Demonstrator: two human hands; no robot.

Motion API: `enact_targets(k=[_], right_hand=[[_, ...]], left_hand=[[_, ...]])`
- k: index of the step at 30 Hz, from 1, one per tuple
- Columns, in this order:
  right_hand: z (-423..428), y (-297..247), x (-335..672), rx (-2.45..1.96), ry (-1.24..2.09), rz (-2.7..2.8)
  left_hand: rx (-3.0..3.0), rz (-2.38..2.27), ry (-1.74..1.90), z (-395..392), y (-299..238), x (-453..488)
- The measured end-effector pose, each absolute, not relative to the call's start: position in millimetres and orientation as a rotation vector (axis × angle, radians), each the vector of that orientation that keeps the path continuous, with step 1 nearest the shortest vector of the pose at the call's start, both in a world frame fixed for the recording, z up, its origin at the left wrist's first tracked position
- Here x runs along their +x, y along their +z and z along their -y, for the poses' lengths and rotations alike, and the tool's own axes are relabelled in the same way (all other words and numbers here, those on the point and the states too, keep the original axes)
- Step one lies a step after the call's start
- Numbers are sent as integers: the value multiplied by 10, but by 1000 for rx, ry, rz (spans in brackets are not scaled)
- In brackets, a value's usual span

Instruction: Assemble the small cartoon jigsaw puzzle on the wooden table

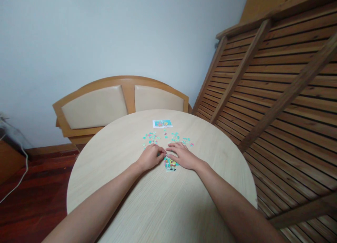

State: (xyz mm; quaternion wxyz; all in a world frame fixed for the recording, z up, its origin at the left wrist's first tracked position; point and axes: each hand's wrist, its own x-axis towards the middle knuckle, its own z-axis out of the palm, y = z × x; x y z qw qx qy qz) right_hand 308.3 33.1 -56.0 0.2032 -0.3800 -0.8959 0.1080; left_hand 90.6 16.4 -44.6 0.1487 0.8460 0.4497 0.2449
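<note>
Pale wall (pixel 126 36) backs a round table (pixel 113 166); at ten o'clock of the joined puzzle section, the left hand (pixel 152 156) has thumb and forefinger drawn nearly together at its upper edge, though whether they grip a piece I cannot tell; loose pieces (pixel 151 135) scatter at eleven, and a picture card (pixel 162 123) lies at twelve. That joined puzzle section (pixel 172 164) sits mid-table, where uneven pressure could buckle its seams; at two o'clock the right hand (pixel 181 154) rests with fingers loosely spread, seemingly gripping nothing, and a careless sweep might scatter more pieces (pixel 185 139) at one.
</note>
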Motion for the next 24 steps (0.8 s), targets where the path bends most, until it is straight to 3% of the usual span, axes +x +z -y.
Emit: enact_targets(k=[24], right_hand=[[-346,-533,3105,-1080,275,2458]], left_hand=[[2595,-1320,654,-177,-453,845]])
